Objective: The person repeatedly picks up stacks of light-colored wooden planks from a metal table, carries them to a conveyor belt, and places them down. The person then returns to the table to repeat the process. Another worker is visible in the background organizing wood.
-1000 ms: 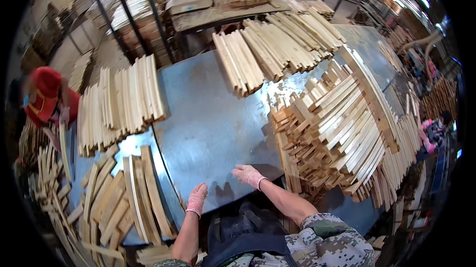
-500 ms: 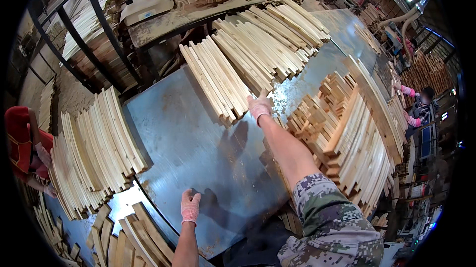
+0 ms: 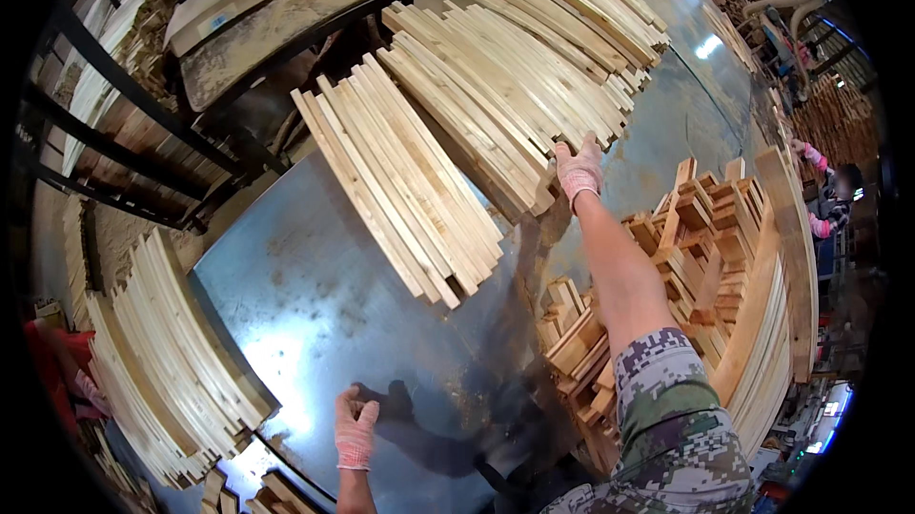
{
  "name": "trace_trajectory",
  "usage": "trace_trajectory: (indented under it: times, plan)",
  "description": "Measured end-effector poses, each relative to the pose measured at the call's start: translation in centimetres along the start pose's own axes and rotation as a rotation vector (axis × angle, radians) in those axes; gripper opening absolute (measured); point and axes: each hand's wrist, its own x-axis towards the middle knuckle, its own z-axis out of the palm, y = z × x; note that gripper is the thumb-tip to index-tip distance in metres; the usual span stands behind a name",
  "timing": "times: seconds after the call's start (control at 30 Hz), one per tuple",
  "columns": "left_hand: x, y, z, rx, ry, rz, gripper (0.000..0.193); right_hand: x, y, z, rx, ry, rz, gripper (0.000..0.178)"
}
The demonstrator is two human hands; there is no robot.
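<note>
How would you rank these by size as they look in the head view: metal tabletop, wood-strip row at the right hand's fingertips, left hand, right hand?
1. Metal tabletop
2. Wood-strip row
3. Left hand and right hand: too alike to rank

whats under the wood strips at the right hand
The blue-grey metal tabletop shows around the near ends of the wood strips, beside the right hand. Whatever lies directly beneath is covered, so it cannot be seen.
</note>
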Motion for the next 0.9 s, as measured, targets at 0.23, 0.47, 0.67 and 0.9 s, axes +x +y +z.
trace_trajectory:
  times: [0.23,0.47,0.67,0.9]
  plan:
    - [12.9,12.2,7.1,0.017,-0.058,0.255,0.086,5.4,5.1,1.6,-0.042,0.023,-0.144,0.082]
    - [23.1,15.3,11.9,-0.117,0.106,0.501,0.094,5.8,2.9,-0.6,-0.153,-0.17,-0.153,0.073]
    - [23.9,16.1,12.6,-0.027,0.159,0.621,0.098,0.2,-5.1,3.8,-0.125,-0.156,-0.164,0.089]
    - [21.0,16.6,8.7,0.118,0.133,0.385,0.116,-8.1,-6.2,3.1,-0.019,-0.189,-0.017,0.079]
